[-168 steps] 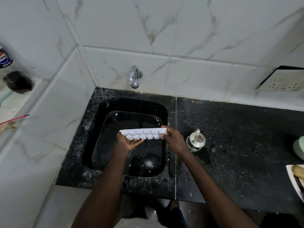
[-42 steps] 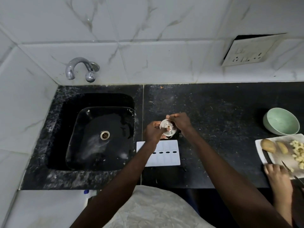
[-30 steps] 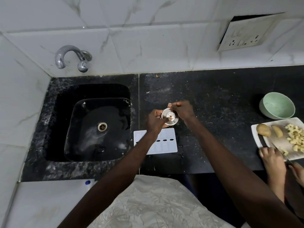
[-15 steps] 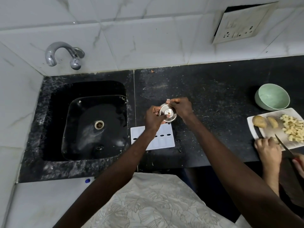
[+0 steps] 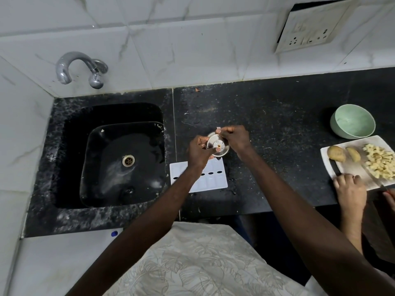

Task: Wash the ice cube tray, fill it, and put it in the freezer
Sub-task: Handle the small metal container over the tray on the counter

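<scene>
The white ice cube tray [image 5: 213, 178] lies flat on the black counter, just right of the sink, partly under my left forearm. Above its far edge I hold a small round steel container [image 5: 218, 145] between both hands. My left hand [image 5: 197, 151] grips its left side with fingers on its lid. My right hand [image 5: 235, 138] pinches its far rim. The steel tap [image 5: 79, 68] juts from the wall over the black sink [image 5: 124, 161], and no water runs from it.
At the right, another person's hand [image 5: 350, 189] rests on a white cutting board [image 5: 350, 165] with potatoes and cut pieces. A green bowl [image 5: 352, 123] stands behind it. A wall socket [image 5: 310, 28] hangs above the counter.
The tray left my hands over the sink and now lies on the counter. Both hands took up the steel container and keep working at it; the view has drifted slightly.
</scene>
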